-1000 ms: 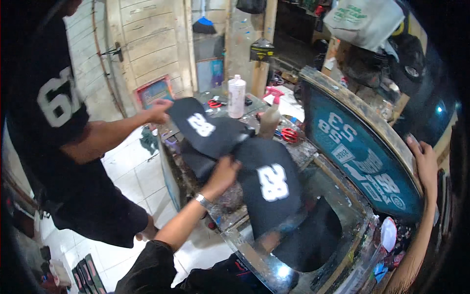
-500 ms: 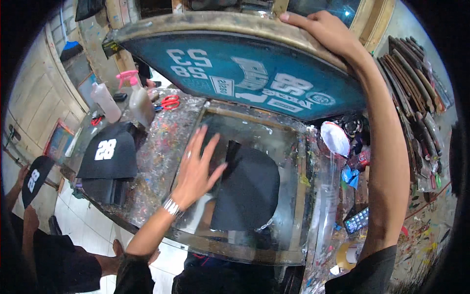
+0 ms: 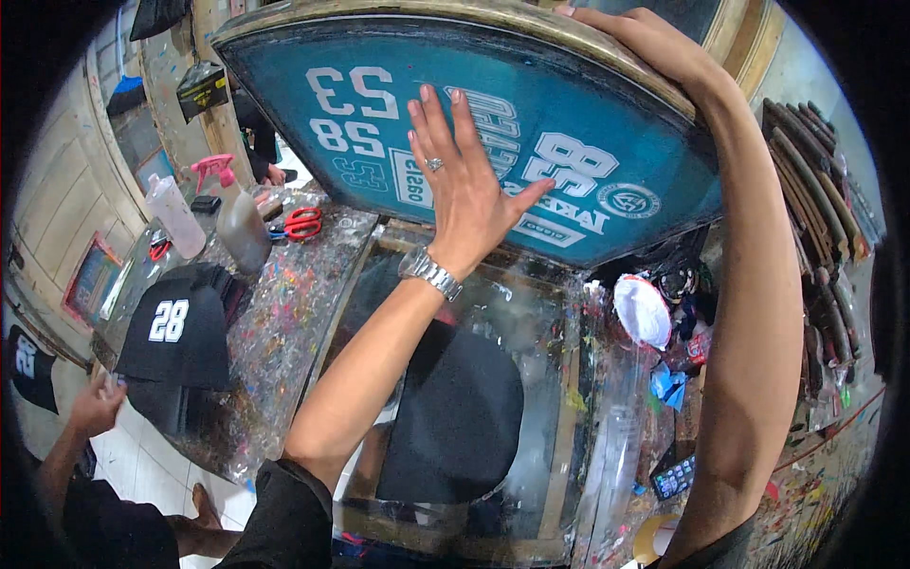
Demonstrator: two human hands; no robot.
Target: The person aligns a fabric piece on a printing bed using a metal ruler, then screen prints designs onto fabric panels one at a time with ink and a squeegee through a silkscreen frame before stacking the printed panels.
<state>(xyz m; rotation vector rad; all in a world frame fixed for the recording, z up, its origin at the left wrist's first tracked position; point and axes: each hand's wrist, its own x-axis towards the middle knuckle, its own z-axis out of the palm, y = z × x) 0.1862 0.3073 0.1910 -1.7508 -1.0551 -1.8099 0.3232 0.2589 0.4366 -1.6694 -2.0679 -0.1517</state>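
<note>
A teal printing screen [image 3: 284, 90] in a wooden frame stands tilted up at the far side of the table, with white numbers and designs on its mesh. My right hand [image 3: 654, 45] grips the top edge of that frame with its fingers curled over. In front of the mesh is my left hand [image 3: 466, 194], its fingers stretched and spread; whether it touches the mesh I cannot tell. Below lies a plain black cap panel [image 3: 455, 417] on the glass plate [image 3: 552, 379], partly covered by my left forearm.
Black printed panels [image 3: 180, 351] are stacked at left, near a co-worker's hand [image 3: 97, 406]. Behind them stand a spray bottle [image 3: 243, 235] and red scissors [image 3: 303, 224]. A white bowl [image 3: 642, 311], a phone [image 3: 675, 477] and a tape roll [image 3: 654, 539] lie at right; wooden strips [image 3: 815, 190] lean beyond.
My left hand has moved from beside the black panel up and right to the screen's mesh. The co-worker's hand has come closer to the stack. My right hand still holds the frame.
</note>
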